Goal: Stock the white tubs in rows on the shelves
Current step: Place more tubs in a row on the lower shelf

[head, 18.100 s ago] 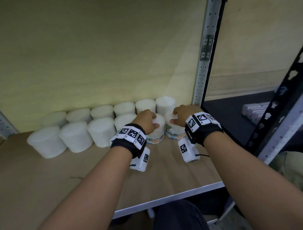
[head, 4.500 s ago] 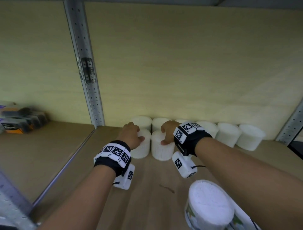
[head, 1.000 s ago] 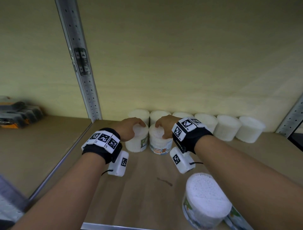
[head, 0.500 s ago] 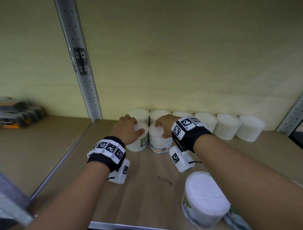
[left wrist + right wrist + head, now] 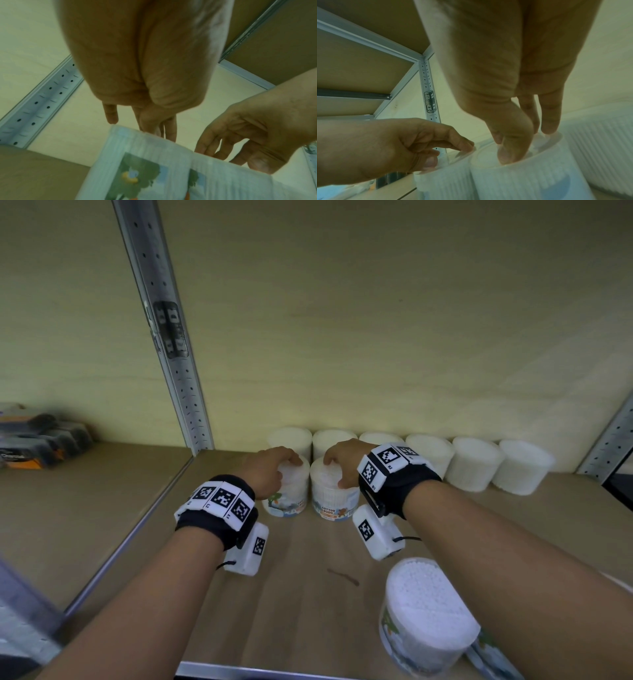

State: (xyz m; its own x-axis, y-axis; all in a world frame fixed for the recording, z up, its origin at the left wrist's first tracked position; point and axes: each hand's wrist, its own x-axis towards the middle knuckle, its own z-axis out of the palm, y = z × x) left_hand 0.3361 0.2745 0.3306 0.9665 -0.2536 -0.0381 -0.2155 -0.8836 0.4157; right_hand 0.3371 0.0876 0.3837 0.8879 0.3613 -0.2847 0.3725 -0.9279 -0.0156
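Two white tubs with picture labels stand side by side on the wooden shelf [image 5: 308, 604], in front of a back row of several white tubs [image 5: 476, 463]. My left hand [image 5: 291, 465] grips the left tub [image 5: 286, 501] from above, fingertips on the lid and thumb at the rim. My right hand [image 5: 334, 474] grips the right tub [image 5: 334, 501] the same way. In the right wrist view my right hand [image 5: 529, 143] has its thumb on the lid of the right tub [image 5: 522, 180], and my left hand [image 5: 450, 155] curls over the left tub [image 5: 447, 180]. In the left wrist view only the left tub [image 5: 145, 169] is plain.
Another white tub [image 5: 424, 621] stands near the front right, under my right forearm. A perforated metal upright [image 5: 171, 337] divides off the left bay, where dark packs [image 5: 37, 440] lie. A second upright [image 5: 613, 440] closes the right end. The shelf's metal front edge [image 5: 274, 672] is close.
My left hand has turned its tub, so the picture label now faces the front. The left wrist has swung a little. The right hand and its tub have stayed in place.
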